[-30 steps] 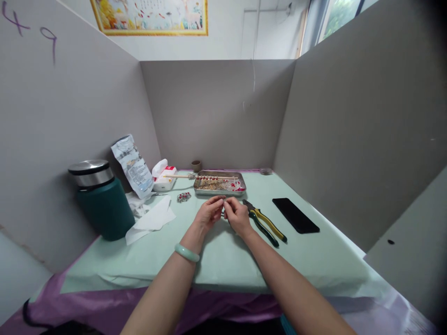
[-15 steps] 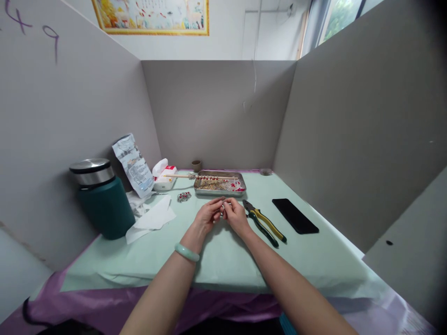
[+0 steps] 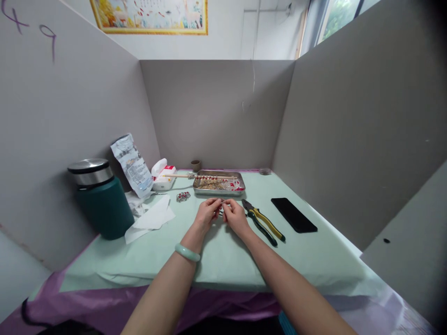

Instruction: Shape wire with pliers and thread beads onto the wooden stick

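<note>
your left hand [image 3: 206, 213] and right hand [image 3: 234, 216] have edged slightly toward the tray [image 3: 218, 191], both still pinching a small piece [image 3: 222, 203] (too tiny to identify) between their fingertips. it sits just in front of the tray, so the same fiddling carries on, with the pliers [image 3: 263, 222] lying untouched.

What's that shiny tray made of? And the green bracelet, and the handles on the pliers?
The tray looks like metal, probably steel: silvery, with a shiny rim. The bangle looks like jade or glass: pale green, smooth, glossy. The pliers seem to have rubber or plastic handles: yellow and green, dull. The tiny piece pinched between left hand and right hand is too small to tell.
</note>
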A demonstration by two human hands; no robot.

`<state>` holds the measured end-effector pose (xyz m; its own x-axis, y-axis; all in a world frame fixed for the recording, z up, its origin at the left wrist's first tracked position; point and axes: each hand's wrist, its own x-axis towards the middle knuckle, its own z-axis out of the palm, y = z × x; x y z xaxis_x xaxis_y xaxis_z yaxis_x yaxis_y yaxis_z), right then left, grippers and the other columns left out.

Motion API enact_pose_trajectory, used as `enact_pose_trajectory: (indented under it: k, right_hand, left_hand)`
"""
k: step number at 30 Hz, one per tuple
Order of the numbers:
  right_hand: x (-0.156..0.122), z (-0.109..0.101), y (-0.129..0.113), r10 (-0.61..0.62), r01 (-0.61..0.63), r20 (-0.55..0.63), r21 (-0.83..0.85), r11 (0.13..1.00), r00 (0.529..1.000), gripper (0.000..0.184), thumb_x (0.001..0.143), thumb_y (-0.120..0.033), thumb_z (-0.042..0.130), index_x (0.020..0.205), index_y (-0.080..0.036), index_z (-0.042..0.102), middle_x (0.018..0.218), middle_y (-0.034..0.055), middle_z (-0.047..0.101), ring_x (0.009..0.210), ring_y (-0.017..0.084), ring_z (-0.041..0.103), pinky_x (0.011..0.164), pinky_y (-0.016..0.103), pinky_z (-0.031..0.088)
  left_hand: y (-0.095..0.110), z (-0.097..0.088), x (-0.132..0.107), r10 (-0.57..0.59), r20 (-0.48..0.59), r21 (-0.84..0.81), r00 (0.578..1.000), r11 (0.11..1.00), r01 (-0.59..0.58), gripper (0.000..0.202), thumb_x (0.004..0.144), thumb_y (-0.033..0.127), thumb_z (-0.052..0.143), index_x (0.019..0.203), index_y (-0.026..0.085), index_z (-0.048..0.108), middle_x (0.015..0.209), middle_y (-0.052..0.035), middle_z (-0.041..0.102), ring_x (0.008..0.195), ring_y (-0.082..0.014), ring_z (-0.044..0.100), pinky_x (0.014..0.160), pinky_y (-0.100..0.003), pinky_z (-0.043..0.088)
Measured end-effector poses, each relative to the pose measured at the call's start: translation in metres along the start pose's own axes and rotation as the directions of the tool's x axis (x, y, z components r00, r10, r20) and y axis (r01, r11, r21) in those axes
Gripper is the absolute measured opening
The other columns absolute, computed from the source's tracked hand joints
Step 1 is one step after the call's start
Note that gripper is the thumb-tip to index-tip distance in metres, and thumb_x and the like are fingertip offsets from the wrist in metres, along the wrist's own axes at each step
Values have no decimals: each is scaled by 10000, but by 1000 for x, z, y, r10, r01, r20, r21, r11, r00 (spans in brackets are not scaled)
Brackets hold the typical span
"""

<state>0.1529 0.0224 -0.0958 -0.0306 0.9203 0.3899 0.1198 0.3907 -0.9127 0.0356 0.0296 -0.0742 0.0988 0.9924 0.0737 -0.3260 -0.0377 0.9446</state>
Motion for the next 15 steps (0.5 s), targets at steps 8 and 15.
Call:
enact_pose_trajectory:
  k: [8, 15]
  right_hand:
    - [0, -1, 2, 32, -32, 3, -22, 999, 999, 172, 803, -377, 527, 736, -220, 549, 392, -67, 482, 357, 121, 420, 399, 229, 314]
    - [1, -4, 7, 80, -80, 38, -18, 997, 996, 208, 815, -396, 510, 733, -208, 543, 395, -68, 504, 298, 101, 387, 355, 219, 296]
  left_hand:
    - [0, -5, 1, -94, 38, -21, 995, 995, 95, 297, 647, 365, 745, 655, 127, 568, 470, 69, 431, 314, -6, 236, 337, -200, 85]
    - [0, -9, 3, -162, 106, -69, 981, 983, 170, 299, 599, 315, 784, 659, 115, 569, 495, 58, 443, 336, 5, 222, 346, -192, 76]
